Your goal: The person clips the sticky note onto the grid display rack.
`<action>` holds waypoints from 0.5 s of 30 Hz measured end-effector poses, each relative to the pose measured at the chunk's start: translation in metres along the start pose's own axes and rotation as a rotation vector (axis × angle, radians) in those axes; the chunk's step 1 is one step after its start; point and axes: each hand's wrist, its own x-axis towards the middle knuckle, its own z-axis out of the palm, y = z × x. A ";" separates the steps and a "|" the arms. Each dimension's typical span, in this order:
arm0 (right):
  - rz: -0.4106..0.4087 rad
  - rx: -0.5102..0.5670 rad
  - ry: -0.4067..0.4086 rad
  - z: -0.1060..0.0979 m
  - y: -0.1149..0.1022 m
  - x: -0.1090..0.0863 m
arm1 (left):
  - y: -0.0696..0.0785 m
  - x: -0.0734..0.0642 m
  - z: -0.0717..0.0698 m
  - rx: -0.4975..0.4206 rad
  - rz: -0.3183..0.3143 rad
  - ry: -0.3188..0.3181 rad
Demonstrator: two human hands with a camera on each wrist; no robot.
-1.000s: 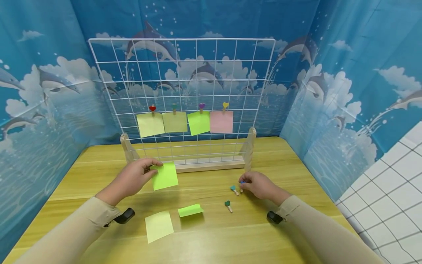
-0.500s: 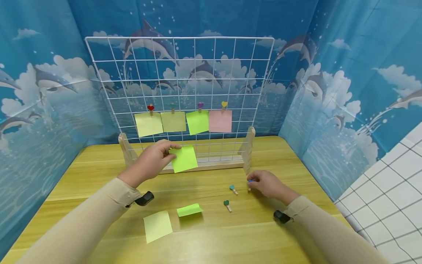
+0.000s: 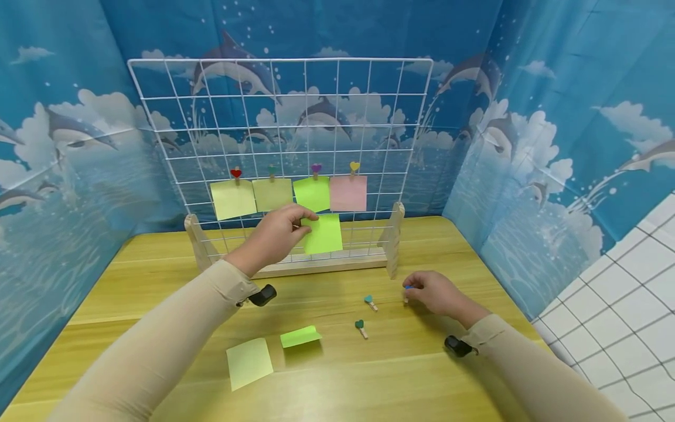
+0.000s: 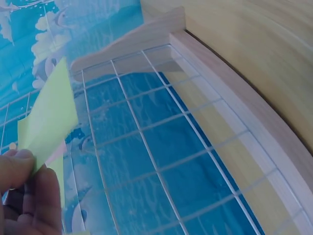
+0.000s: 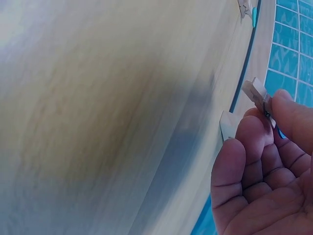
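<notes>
My left hand (image 3: 279,233) pinches a bright green sticky note (image 3: 324,234) by its upper left corner, in front of the lower part of a white wire grid (image 3: 337,125). In the left wrist view that note (image 4: 51,117) stands up from between thumb and fingers. Low over the table on the right, my right hand (image 3: 433,291) pinches a small wooden clothespin (image 5: 257,93) with a blue end. Four notes hang in a row on the grid under heart clips: pale yellow (image 3: 233,199), olive yellow (image 3: 272,194), green (image 3: 311,193) and pink (image 3: 348,193).
Two clothespins with heart tops, one teal (image 3: 371,302) and one dark green (image 3: 361,329), lie on the wooden table (image 3: 401,375). A curled green note (image 3: 300,337) and a pale yellow note (image 3: 249,363) lie at the front. Wooden feet (image 3: 394,237) hold the grid.
My left hand has carried the green note right and upward to the grid. The right hand, with the blue clothespin, has shifted right, away from the teal one.
</notes>
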 end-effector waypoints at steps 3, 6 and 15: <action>0.006 0.011 0.002 -0.001 0.002 -0.001 | 0.006 0.009 0.003 -0.004 0.022 -0.006; 0.004 0.017 0.007 -0.003 0.002 -0.003 | 0.013 0.017 0.006 -0.001 0.042 -0.005; 0.011 0.040 0.018 -0.007 0.005 -0.007 | 0.034 0.041 0.016 0.018 0.085 0.003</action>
